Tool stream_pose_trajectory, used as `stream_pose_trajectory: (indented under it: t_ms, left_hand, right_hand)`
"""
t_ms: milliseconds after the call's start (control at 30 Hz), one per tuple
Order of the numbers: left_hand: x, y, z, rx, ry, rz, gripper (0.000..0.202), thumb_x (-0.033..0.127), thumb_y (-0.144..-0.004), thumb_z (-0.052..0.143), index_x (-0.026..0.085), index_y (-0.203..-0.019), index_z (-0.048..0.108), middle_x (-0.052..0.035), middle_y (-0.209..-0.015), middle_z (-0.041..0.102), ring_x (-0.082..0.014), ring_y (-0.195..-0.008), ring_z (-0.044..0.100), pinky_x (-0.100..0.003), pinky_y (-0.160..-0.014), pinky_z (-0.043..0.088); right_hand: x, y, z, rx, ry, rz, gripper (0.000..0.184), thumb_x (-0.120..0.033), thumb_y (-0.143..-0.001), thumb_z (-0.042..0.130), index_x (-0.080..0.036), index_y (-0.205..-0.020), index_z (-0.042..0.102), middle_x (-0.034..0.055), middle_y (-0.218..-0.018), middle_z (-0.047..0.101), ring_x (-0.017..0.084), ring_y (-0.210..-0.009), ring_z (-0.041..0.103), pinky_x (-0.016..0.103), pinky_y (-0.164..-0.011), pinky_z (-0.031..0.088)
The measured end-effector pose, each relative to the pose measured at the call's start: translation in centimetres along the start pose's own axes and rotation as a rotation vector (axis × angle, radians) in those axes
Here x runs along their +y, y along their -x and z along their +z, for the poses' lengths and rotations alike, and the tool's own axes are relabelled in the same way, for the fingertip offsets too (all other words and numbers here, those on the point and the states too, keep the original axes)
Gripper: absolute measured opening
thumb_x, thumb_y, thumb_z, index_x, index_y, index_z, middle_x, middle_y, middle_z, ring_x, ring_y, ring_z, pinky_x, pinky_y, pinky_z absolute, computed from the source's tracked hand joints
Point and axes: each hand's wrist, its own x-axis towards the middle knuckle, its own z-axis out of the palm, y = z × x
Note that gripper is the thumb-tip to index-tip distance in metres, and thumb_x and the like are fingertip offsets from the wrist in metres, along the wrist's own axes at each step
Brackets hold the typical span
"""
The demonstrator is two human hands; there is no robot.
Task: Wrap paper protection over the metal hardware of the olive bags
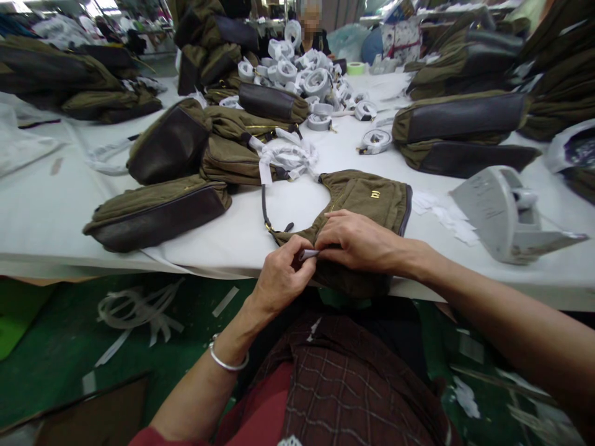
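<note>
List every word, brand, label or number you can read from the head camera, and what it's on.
No text is legible.
Gold emblem on the olive bag by the hands: too small to tell whether it has letters.
Grey holder at right: faint marks, too blurred to read.

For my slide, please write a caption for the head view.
Left hand pinching a small pale piece, right hand close beside it, at an olive bag on a white table.

No legible text or numbers.
</note>
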Motion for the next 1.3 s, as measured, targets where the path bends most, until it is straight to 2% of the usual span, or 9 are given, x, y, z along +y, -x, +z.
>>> stream_pose_trajectory:
  t_ms: [167,367,533,733,867,933,1000,1133,1300]
  left_hand:
    - [0.3,0.3,0.3,-0.021,0.143,-0.159,0.003,0.018,-0.086,0.053,0.021,-0.085,0.051,0.0064,-0.064,0.050,-0.0075,-0.055,0.048,-0.019,-0.054,0.038]
    - [0.7,0.6,1.0,-0.042,0.774,-0.431,0.014,0.030,-0.087,0.057,0.022,-0.091,0.046,0.0058,-0.064,0.058,-0.0092,-0.048,0.056,-0.018,-0.044,0.044]
    - [1.1,0.2,1.3,0.010,1.151,-0.570,0.019,0.020,-0.078,0.062,0.021,-0.090,0.047,0.0060,-0.061,0.061,-0.0070,-0.043,0.053,-0.015,-0.040,0.043]
    - [0.7,0.3,1.6,0.036,1.380,-0.697,0.021,0.010,-0.070,0.065,0.018,-0.081,0.050,0.0054,-0.060,0.059,-0.0044,-0.045,0.052,-0.010,-0.042,0.041]
    - [0.1,0.7,1.3,-0.043,1.478,-0.727,0.015,0.009,-0.073,0.065,0.016,-0.080,0.054,0.0027,-0.064,0.061,-0.0055,-0.051,0.058,-0.012,-0.048,0.048]
    - [-0.1,0.9,1.2,-0.096,1.491,-0.738,0.010,0.018,-0.079,0.065,0.015,-0.082,0.056,0.0008,-0.064,0.062,-0.0078,-0.052,0.060,-0.015,-0.048,0.050]
    - [-0.3,1.1,1.2,-0.134,1.470,-0.745,0.016,0.027,-0.084,0.065,0.014,-0.081,0.056,0.0004,-0.063,0.061,-0.0082,-0.049,0.059,-0.016,-0.045,0.050]
    - [-0.4,1.3,1.4,-0.161,1.398,-0.721,0.023,0.028,-0.081,0.074,0.014,-0.082,0.055,0.0031,-0.063,0.059,-0.0047,-0.046,0.054,-0.012,-0.042,0.045]
    - [-0.5,1.2,1.1,-0.344,1.335,-0.755,0.030,0.033,-0.077,0.078,0.011,-0.080,0.058,0.0013,-0.065,0.060,-0.0042,-0.047,0.055,-0.012,-0.044,0.047]
  right_hand:
    - [0.0,-0.2,0.0,-0.013,0.045,-0.077,0.012,-0.012,-0.083,0.062,-0.018,-0.077,0.071,0.0010,-0.068,0.067,0.015,-0.069,0.059,0.034,-0.086,0.044]
    - [-0.3,0.0,1.0,0.140,0.226,-0.187,0.022,-0.013,-0.090,0.050,-0.015,-0.074,0.064,0.0022,-0.067,0.061,0.016,-0.069,0.054,0.041,-0.101,0.040]
    - [-1.3,0.7,1.7,0.229,0.364,-0.215,0.031,-0.014,-0.096,0.040,-0.015,-0.073,0.062,0.0045,-0.068,0.059,0.017,-0.069,0.051,0.043,-0.104,0.040]
    - [-2.5,1.6,1.9,0.144,0.351,-0.119,0.022,-0.014,-0.094,0.045,-0.016,-0.081,0.064,0.0039,-0.073,0.062,0.018,-0.074,0.055,0.046,-0.109,0.036]
    - [-2.7,1.6,2.9,0.192,0.462,-0.120,0.028,-0.012,-0.094,0.043,-0.016,-0.075,0.061,0.0035,-0.069,0.059,0.017,-0.069,0.051,0.045,-0.109,0.037]
    - [-2.6,1.6,3.6,0.233,0.486,-0.148,0.030,-0.011,-0.095,0.041,-0.016,-0.074,0.062,0.0036,-0.067,0.058,0.018,-0.069,0.051,0.044,-0.109,0.039]
    - [-2.4,1.6,4.0,0.267,0.494,-0.192,0.031,-0.011,-0.096,0.039,-0.016,-0.077,0.063,0.0040,-0.068,0.060,0.018,-0.071,0.053,0.044,-0.109,0.040]
    - [-2.1,2.1,3.8,0.336,0.482,-0.287,0.032,-0.010,-0.097,0.038,-0.017,-0.081,0.064,0.0039,-0.072,0.064,0.018,-0.079,0.058,0.044,-0.110,0.040]
    - [-2.1,2.8,3.2,0.397,0.430,-0.320,0.026,-0.012,-0.097,0.042,-0.014,-0.088,0.066,0.0052,-0.078,0.069,0.018,-0.085,0.063,0.044,-0.111,0.040]
